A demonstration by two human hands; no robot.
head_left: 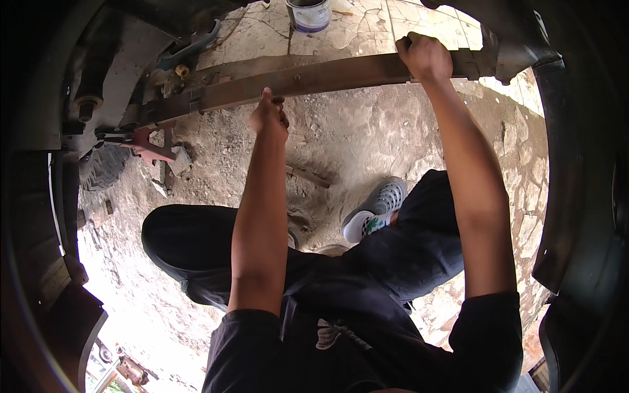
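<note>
A long, rust-brown leaf spring [341, 76] stretches across in front of me under the vehicle, with metal bands around it near its left end. My right hand [426, 57] is closed over the spring toward its right end, with the fingers bent at its far edge. Lower and further left, my left hand [269, 116] is held just at the near edge of the spring. Its thumb points up against or very close to the metal, and the other fingers are curled in. Whatever those fingers may hold is hidden.
A red jack stand [154, 145] is on the dirt floor at the left, near a shock absorber [90, 85]. Beyond the spring stands a paint can [308, 14]. A flat strip [308, 176] lies near my shoe [380, 203]. Dark vehicle parts frame both sides.
</note>
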